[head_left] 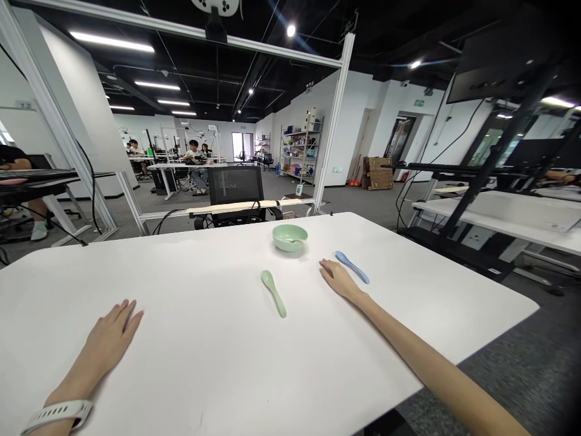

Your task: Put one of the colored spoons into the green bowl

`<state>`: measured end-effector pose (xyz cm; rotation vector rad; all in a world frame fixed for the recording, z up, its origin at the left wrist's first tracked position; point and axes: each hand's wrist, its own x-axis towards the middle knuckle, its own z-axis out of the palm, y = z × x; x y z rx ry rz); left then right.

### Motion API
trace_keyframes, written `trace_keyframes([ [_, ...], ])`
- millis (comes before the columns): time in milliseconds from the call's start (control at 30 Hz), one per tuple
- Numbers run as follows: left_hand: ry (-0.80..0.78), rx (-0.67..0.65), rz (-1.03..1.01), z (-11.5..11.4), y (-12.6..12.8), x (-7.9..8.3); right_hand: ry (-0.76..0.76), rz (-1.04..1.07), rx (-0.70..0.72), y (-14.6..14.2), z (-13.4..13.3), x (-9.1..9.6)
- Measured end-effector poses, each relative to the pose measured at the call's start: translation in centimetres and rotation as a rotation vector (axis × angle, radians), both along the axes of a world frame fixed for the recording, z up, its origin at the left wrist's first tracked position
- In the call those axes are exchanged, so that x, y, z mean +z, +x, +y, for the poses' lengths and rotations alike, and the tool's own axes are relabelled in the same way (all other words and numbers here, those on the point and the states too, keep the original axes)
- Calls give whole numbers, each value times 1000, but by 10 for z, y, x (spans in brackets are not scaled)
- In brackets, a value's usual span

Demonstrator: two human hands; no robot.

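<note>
My left hand point(111, 333) lies flat on the left part of the white table point(204, 375), palm down, fingers stretched out and holding nothing. Over on the right, my right hand point(338, 278) reaches forward on the tabletop with its fingers extended and nothing visible in them. Just beyond it, a blue spoon point(353, 267) lies at a slant, apart from the fingers. Between my hands rests a green spoon point(274, 294), its bowl end pointing away from me. Farther back stands a round green bowl point(287, 241), with a small pale piece point(299, 241) inside that I cannot make out.
A metal frame point(333, 121) rises behind the table, with a black mesh chair point(236, 184) beyond its far edge. To the right is another desk point(499, 218) with a black stand. Several people sit at desks in the background.
</note>
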<state>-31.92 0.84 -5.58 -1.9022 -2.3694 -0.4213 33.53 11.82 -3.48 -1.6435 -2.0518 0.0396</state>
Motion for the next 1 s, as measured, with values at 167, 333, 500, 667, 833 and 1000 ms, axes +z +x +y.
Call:
trace_keyframes([
  [167, 1, 9, -63, -1, 0, 2, -9, 0, -7, -1, 0, -1],
  [333, -27, 13, -85, -3, 5, 8, 5, 14, -32, 0, 4, 10],
  [500, -41, 31, -82, -3, 8, 9, 105, 57, -50, -21, 34, 66],
  [667, -40, 19, -69, -4, 10, 12, -71, -96, -10, -64, 77, 127],
  [833, -24, 28, -77, -6, 13, 15, -240, -173, -78, -95, 101, 136],
  [1000, -4, 22, -81, -6, 12, 12, -227, -167, -93, -103, 105, 133],
])
